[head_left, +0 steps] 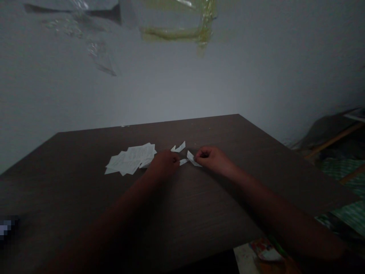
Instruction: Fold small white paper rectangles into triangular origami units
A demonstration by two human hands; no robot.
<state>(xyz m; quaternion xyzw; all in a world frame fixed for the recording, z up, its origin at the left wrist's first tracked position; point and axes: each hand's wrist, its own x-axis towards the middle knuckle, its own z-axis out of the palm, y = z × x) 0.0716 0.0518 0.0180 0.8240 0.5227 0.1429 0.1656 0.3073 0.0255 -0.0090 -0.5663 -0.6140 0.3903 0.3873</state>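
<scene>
My left hand [164,166] is closed in a pinch, with a small white folded piece of paper [183,162] at its fingertips. My right hand [214,159] pinches another folded paper piece [192,158], whose pointed end stands up from the table. The two pieces meet or nearly meet between my hands; which, I cannot tell in the dim light. Just beyond them lies a small angular folded paper [180,147]. To the left, a fanned-out pile of printed paper sheets [129,158] rests flat, its right edge partly hidden behind my left hand.
Everything lies on a dark wooden table [182,213] against a pale wall [182,83] with peeling tape [173,34]. A blurred object [7,227] sits at the far left edge. Green checked cloth [348,171] shows beyond the right side, colourful packaging [265,250] below the front edge.
</scene>
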